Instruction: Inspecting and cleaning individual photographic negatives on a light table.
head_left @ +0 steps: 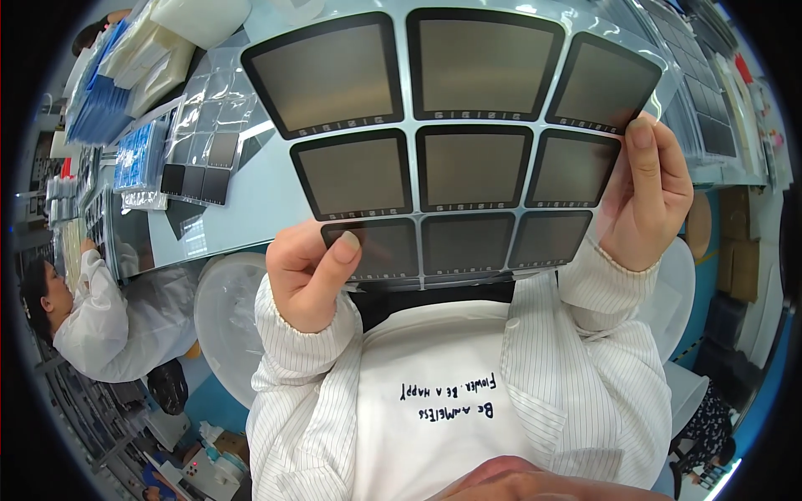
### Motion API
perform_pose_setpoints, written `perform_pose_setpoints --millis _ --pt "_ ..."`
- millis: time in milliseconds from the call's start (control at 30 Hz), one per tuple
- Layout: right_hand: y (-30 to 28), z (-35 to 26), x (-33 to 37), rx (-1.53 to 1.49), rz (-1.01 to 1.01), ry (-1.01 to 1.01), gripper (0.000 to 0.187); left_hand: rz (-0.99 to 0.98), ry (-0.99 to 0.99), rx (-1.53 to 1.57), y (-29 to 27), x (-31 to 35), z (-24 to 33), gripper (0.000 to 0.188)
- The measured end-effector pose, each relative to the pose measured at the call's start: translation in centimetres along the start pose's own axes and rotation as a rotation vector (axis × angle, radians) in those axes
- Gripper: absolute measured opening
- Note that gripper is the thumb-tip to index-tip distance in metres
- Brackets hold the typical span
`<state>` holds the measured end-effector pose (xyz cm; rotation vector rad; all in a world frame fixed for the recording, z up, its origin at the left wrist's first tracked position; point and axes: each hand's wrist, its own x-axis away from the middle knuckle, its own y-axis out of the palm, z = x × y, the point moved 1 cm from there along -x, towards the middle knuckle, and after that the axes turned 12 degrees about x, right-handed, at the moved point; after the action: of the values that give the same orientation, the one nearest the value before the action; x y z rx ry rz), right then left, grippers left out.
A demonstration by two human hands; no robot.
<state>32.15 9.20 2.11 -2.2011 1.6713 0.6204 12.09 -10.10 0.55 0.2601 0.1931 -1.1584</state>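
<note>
Between my two hands I hold up a transparent sheet [416, 125] carrying several dark grey rectangular panels with black borders, such as the middle panel [476, 167], set in rows of three. Small marks run along each panel's lower border. My left hand [311, 271] grips the lower left part, its thumb over a panel's corner. Higher up, at the right edge, my right hand [647, 188] pinches the sheet, thumb on the front. The fingers behind the sheet are largely hidden. The sheet tilts toward me above the table [251, 204].
Left on the table lie a sheet of similar panels [205, 171], a blue-wrapped stack [138, 159] and piled plastic bags [138, 63]. More panel sheets [706, 100] lie at the right. Round translucent bins [230, 321] flank me. A co-worker in white [109, 317] sits at the left.
</note>
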Motion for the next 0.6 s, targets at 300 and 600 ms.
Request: perform_pose_setpoints --millis 300,600 --pt "-1.0 0.5 0.0 -0.018 0.111 0.125 0.018 -0.111 -0.088 0.040 0.7 -0.4 0.3 0.027" --pt "-2.1 1.8 0.1 -0.121 0.095 0.159 0.020 -0.191 -0.127 0.047 0.9 -0.7 -0.1 0.020"
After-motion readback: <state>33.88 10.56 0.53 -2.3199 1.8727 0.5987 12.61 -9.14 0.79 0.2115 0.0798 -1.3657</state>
